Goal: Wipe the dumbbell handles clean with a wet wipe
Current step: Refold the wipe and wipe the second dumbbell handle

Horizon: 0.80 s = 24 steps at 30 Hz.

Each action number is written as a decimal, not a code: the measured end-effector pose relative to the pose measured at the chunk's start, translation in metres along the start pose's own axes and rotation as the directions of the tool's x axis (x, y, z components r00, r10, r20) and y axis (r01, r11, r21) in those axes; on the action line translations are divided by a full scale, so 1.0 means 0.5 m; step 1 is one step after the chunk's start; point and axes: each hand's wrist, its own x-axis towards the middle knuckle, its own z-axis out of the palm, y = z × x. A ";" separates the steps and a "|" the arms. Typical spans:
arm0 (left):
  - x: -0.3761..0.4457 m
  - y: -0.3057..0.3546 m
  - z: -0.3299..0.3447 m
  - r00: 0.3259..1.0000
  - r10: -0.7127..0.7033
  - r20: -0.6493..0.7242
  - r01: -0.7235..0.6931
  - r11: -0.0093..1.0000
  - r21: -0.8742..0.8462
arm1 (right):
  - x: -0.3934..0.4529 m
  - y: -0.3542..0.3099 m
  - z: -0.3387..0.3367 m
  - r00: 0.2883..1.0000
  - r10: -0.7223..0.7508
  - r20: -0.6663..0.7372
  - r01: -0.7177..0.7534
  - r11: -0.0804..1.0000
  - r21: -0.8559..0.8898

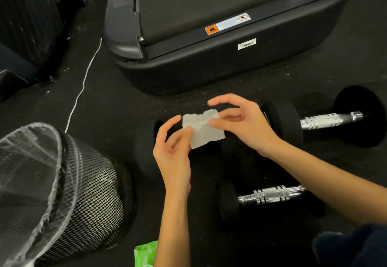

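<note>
both hands held the wet wipe (pixel 202 130) up off the floor, the left hand (pixel 174 147) pinching its near-left corner, the right hand (pixel 236 124) pinching its far edge. it was folded small; unopened, it might skip the knurled dumbbell handles (pixel 272 195) lying near the floor's right edge, or slip and pick up grit.

Probably a home gym: treadmill (pixel 219 36) base, dumbbells (pixel 326 120) lying on dark rubber flooring (pixel 117 99).
</note>
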 end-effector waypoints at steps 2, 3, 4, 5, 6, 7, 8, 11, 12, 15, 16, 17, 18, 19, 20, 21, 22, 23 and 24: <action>0.004 -0.002 -0.006 0.988 0.142 0.062 -0.150 0.978 0.147 | 0.000 0.005 -0.001 0.996 -0.077 0.040 0.080 0.992 -0.092; 0.006 -0.005 -0.008 0.978 0.191 0.082 -0.204 0.955 0.215 | 0.000 0.007 0.000 0.995 -0.094 0.042 0.098 0.988 -0.121; 0.008 -0.008 -0.010 0.968 0.231 0.098 -0.250 0.925 0.285 | -0.001 0.010 0.000 0.993 -0.111 0.041 0.116 0.982 -0.149; 0.009 -0.011 -0.011 0.958 0.266 0.110 -0.288 0.892 0.348 | -0.001 0.011 0.001 0.990 -0.132 0.040 0.137 0.975 -0.175; 0.009 -0.012 -0.011 0.948 0.297 0.112 -0.317 0.862 0.395 | -0.001 0.011 0.002 0.988 -0.150 0.041 0.155 0.970 -0.187; 0.009 -0.013 -0.012 0.940 0.323 0.107 -0.337 0.843 0.420 | -0.001 0.010 0.003 0.986 -0.164 0.042 0.169 0.969 -0.182; 0.010 -0.013 -0.011 0.934 0.342 0.101 -0.352 0.836 0.420 | -0.001 0.010 0.004 0.984 -0.175 0.041 0.179 0.969 -0.167; 0.011 -0.013 -0.010 0.933 0.350 0.086 -0.357 0.860 0.366 | -0.001 0.010 0.006 0.975 -0.220 0.017 0.219 0.956 -0.195; 0.010 -0.011 -0.007 0.934 0.350 0.073 -0.351 0.863 0.362 | -0.001 0.011 0.008 0.973 -0.232 0.001 0.226 0.948 -0.225; 0.002 -0.012 0.003 0.936 0.351 0.014 -0.329 0.862 0.386 | -0.003 0.012 0.013 0.969 -0.241 -0.047 0.213 0.921 -0.325; -0.001 -0.011 0.007 0.933 0.360 0.008 -0.333 0.853 0.402 | -0.003 0.011 0.014 0.967 -0.251 -0.044 0.218 0.905 -0.364; -0.003 -0.011 0.007 0.928 0.373 0.020 -0.346 0.840 0.417 | -0.002 0.009 0.014 0.964 -0.265 -0.028 0.233 0.888 -0.397; -0.001 -0.011 0.005 0.921 0.386 0.048 -0.367 0.822 0.435 | 0.001 0.007 0.012 0.960 -0.279 -0.003 0.252 0.872 -0.419; 0.005 -0.012 -0.002 0.917 0.389 0.090 -0.386 0.805 0.450 | 0.005 0.006 0.009 0.960 -0.280 0.026 0.263 0.862 -0.433; 0.013 -0.013 -0.011 0.913 0.385 0.138 -0.404 0.795 0.453 | 0.010 0.005 0.003 0.963 -0.263 0.057 0.261 0.860 -0.438; 0.024 -0.015 -0.022 0.914 0.360 0.188 -0.406 0.804 0.435 | 0.016 0.003 -0.003 0.968 -0.234 0.091 0.251 0.867 -0.431; 0.033 -0.014 -0.031 0.923 0.305 0.236 -0.377 0.843 0.384 | 0.022 0.003 -0.008 0.971 -0.200 0.129 0.236 0.881 -0.409; 0.040 -0.013 -0.037 0.934 0.217 0.285 -0.304 0.902 0.307 | 0.026 0.001 -0.011 0.971 -0.171 0.167 0.223 0.898 -0.380; 0.044 -0.012 -0.041 0.935 0.120 0.334 -0.202 0.954 0.221 | 0.030 -0.001 -0.011 0.969 -0.154 0.192 0.216 0.908 -0.359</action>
